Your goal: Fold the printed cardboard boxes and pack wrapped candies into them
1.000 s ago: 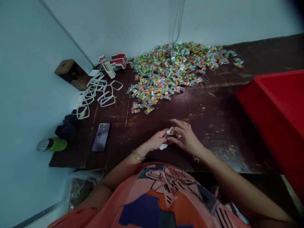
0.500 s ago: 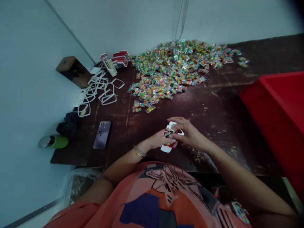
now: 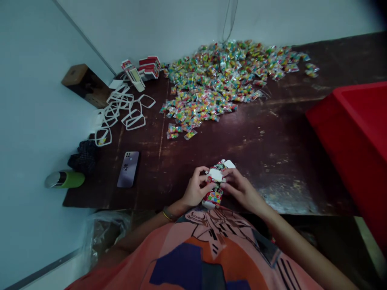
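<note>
Both hands hold a small printed cardboard box with white flaps near the front edge of the dark wooden table. My left hand grips its left side, fingers curled round it. My right hand pinches its right side and a white flap at the top. A large heap of small colourful candy packets lies at the back of the table, well beyond the hands.
A red bin stands at the right. Left of the hands lie a purple phone, a green bottle and a dark cloth. White plastic frames and stacked flat boxes sit at back left.
The box has come closer to my body and turned, its colourful side now showing. Both hands shifted grip along with it, staying closed on it.
</note>
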